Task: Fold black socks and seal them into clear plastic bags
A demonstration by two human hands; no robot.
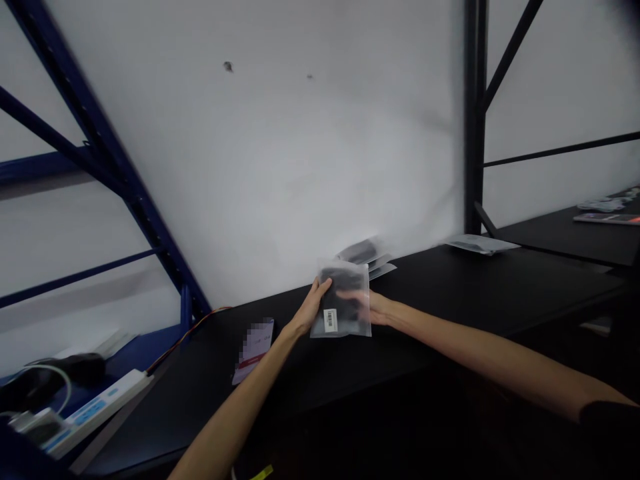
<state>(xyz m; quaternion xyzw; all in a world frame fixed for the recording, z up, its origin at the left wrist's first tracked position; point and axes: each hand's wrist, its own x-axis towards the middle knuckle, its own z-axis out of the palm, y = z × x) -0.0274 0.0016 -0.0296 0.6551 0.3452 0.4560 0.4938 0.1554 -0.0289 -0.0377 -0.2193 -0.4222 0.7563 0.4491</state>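
My left hand (313, 304) grips the left edge of a frosted plastic bag (350, 327), thumb on its front. The bag stands nearly upright, with something dark inside and a white barcode label (331, 320) low on its front. On the right, my right hand (376, 309) reaches in at the bag's edge. Its fingers show blurred through the film, stretched out; I cannot tell whether they are behind the bag or inside it. Behind the bag, a small stack of similar bags (383, 268) lies against the wall.
Left on the black tabletop (425, 287) lies a phone-shaped item (255, 347), partly pixelated. Farther right is another flat bag (480, 243). A blue frame (115, 160) and power strip (100, 408) are at left; a black post (475, 120) rises at right.
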